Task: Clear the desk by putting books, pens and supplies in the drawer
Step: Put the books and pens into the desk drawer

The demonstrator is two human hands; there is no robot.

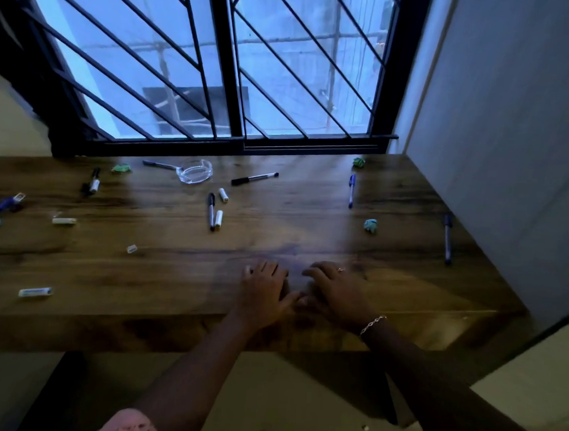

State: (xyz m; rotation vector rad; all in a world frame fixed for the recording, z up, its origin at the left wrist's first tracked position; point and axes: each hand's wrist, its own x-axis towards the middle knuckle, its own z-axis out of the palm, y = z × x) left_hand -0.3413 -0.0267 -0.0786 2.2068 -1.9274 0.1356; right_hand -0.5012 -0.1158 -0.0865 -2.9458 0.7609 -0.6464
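A dark wooden table [309, 223] with strong grain stands against a window [218, 65] with black slanted bars. A grey wall [508, 127] closes it on the right, and pale floor [526, 392] shows below the front edge.

Both hands lie near that front edge, a little right of centre. The left hand [263, 292] and right hand [335, 292] are flat on the wood, fingers loose and spread, grasping nothing, thumbs nearly meeting. A bracelet [373, 323] hangs at the right wrist.

The pens lie scattered over the far half, well apart from the hands:
- The black pen [254, 179] lies almost crosswise, thick dark end to the left.
- The blue pen [351, 190] runs near-to-far, cap at the far end.
- The second blue pen [447, 238] points the same way, close to the wall.
- The short pen [211, 211] at centre also runs near-to-far, with two white stubs [218, 218] beside it.
- A marker [92, 181] lies at far left.

A glass ashtray [195, 174] sits near the window — a paper ball [370, 225] lies between the two blue pens.
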